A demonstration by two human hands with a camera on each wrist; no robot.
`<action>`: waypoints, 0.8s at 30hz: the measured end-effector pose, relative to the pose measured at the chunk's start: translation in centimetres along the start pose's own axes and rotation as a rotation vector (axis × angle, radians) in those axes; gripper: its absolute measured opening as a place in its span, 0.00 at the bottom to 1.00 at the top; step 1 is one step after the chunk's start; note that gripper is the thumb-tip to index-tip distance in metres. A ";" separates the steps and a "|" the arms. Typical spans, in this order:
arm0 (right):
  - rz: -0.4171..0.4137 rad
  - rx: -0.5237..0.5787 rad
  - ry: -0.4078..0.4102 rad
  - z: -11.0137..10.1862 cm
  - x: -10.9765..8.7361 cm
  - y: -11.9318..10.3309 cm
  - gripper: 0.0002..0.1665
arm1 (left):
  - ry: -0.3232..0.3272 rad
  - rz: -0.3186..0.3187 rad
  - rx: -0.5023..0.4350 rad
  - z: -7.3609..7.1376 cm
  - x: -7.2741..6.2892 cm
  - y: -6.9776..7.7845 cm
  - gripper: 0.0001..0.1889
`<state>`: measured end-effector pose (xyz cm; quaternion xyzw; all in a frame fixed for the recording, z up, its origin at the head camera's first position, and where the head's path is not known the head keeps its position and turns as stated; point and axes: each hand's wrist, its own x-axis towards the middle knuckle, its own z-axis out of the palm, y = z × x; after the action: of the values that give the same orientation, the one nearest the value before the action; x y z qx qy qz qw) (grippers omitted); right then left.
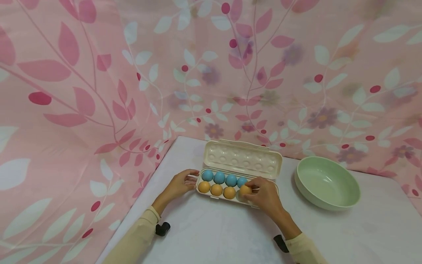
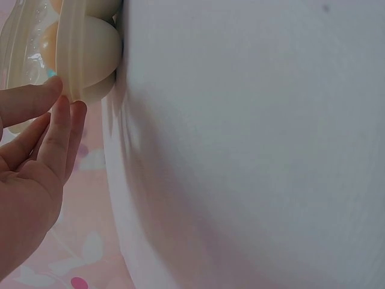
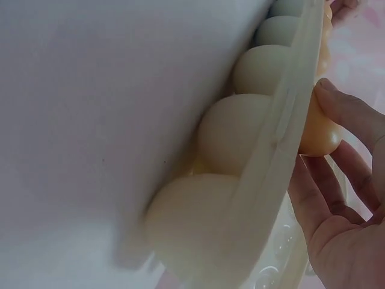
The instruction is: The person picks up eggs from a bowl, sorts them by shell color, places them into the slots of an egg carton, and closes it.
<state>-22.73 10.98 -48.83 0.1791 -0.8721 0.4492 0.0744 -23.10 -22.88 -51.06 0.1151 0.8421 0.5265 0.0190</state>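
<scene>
A cream plastic egg carton [image 1: 243,158] lies with its lid folded back on the table. Several blue eggs [image 1: 219,178] fill part of its far row, and orange eggs [image 1: 216,190] line the near row. My right hand [image 1: 265,194] pinches an orange egg [image 3: 322,132] between thumb and fingers, at the near row just right of the others. It covers the carton's right end in the head view. At the left end, my left hand [image 1: 180,183] holds the carton's rim [image 2: 71,54] by thumb and fingertips.
A pale green bowl [image 1: 326,185] stands right of the carton, with no contents showing. White cloth covers the table [image 1: 211,234]. Pink floral fabric [image 1: 296,73] hangs behind it and along the left side.
</scene>
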 end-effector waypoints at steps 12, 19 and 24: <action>-0.027 -0.007 -0.023 1.4 -0.3 0.5 0.18 | 0.005 -0.014 0.012 0.0 -0.1 0.6 0.29; -0.040 -0.059 -0.030 1.6 -0.3 0.5 0.16 | 0.006 -0.014 0.008 0.0 -0.1 0.6 0.29; -0.088 -0.103 -0.030 1.5 -0.4 0.6 0.14 | 0.008 -0.014 0.001 0.0 -0.1 0.3 0.29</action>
<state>-22.58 10.20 -50.28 0.2201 -0.8865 0.3970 0.0901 -22.94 -22.74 -50.80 0.1072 0.8433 0.5263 0.0192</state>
